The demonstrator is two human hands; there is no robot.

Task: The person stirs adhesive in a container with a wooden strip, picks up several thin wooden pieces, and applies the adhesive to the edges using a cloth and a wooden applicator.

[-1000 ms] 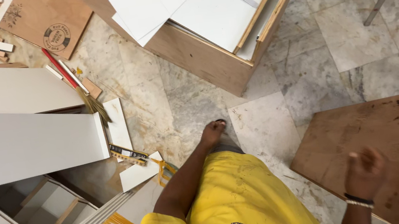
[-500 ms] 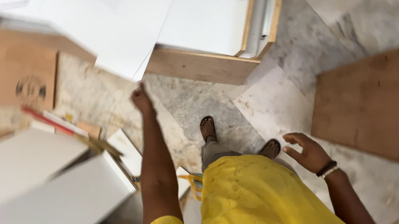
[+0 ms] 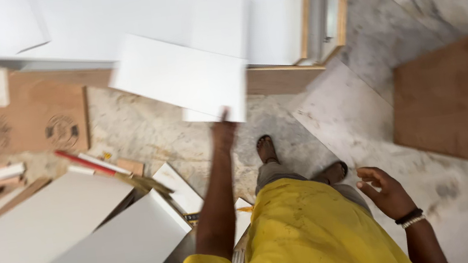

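Note:
My left hand (image 3: 223,131) reaches forward with the arm stretched out. It meets the lower edge of a tilted white rectangular panel (image 3: 182,78) and appears to grip it, though motion blur hides the fingers. The panel hangs in front of a stack of white boards (image 3: 280,23) with wooden edging. My right hand (image 3: 381,189), with a bracelet at the wrist, hangs at my side. Its fingers are loosely apart and hold nothing. My yellow shirt (image 3: 308,236) fills the bottom of the view.
Large white panels (image 3: 49,240) lean at the lower left, with a red strip (image 3: 84,163) and wood offcuts beside them. A brown board with a round stamp (image 3: 43,123) lies at the left, and a brown plywood sheet (image 3: 464,95) on the marble floor at the right. My sandalled foot (image 3: 266,148) is ahead.
My left hand has moved right and forward to the white panel, which now stands tilted off the stack. My right hand stays low at my side, and the view has shifted.

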